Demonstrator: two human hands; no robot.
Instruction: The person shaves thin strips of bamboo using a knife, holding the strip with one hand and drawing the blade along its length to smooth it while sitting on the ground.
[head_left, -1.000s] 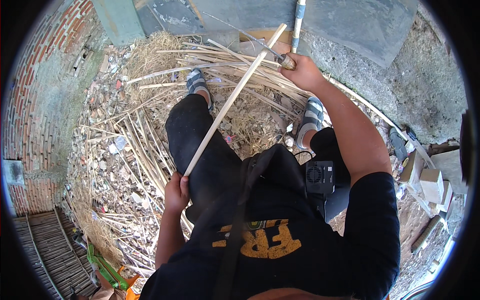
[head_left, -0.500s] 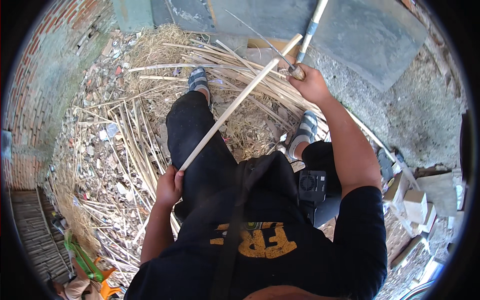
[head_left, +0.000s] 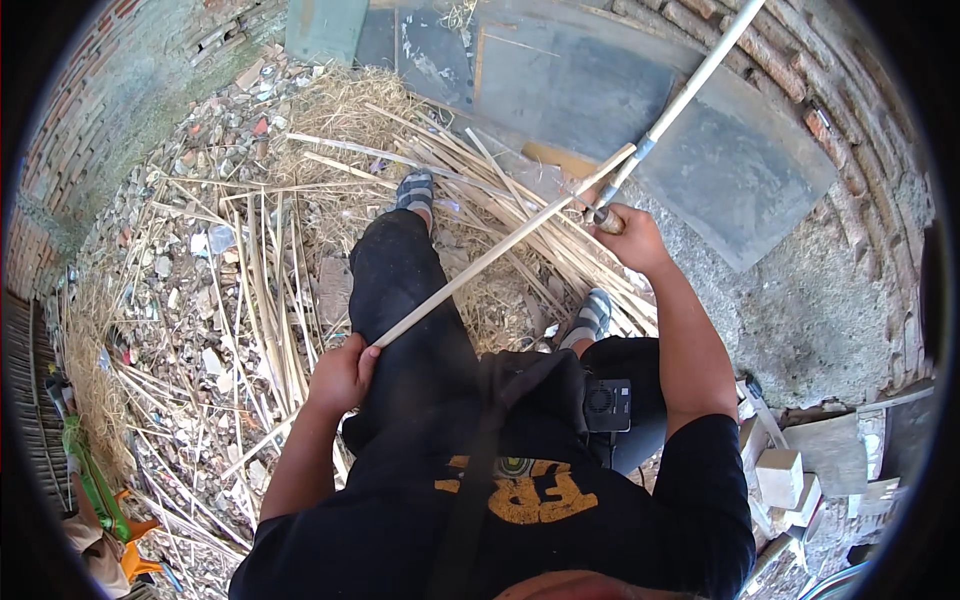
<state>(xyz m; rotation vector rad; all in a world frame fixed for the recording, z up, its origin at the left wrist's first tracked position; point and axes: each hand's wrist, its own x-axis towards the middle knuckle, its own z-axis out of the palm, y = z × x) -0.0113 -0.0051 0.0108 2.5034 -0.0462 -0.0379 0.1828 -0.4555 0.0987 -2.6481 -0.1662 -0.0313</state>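
My left hand [head_left: 342,375] is closed round the near end of a long pale bamboo strip [head_left: 480,263], beside my left thigh. The strip slants up and away to the right. My right hand [head_left: 632,240] is wrapped round the wooden handle of a knife [head_left: 606,219], close to the strip's far part. The blade shows only as a short dark piece beside the strip; I cannot tell whether they touch. Just past my right hand, a pale pole [head_left: 693,92] with a blue-grey band rises to the upper right, and its lower end is partly hidden.
Many bamboo strips [head_left: 265,290] lie on rubble to the left, and more [head_left: 520,215] around my feet. Dry straw [head_left: 345,105] is heaped ahead. A grey sheet [head_left: 740,170] lies at the far right. Pale blocks [head_left: 780,476] stand at lower right, and brick walls [head_left: 75,150] flank the space.
My view has shifted. My right hand has brought the knife down against or near the strip; its long blade, earlier pointing up and left, is now mostly out of sight. My left grip stays.
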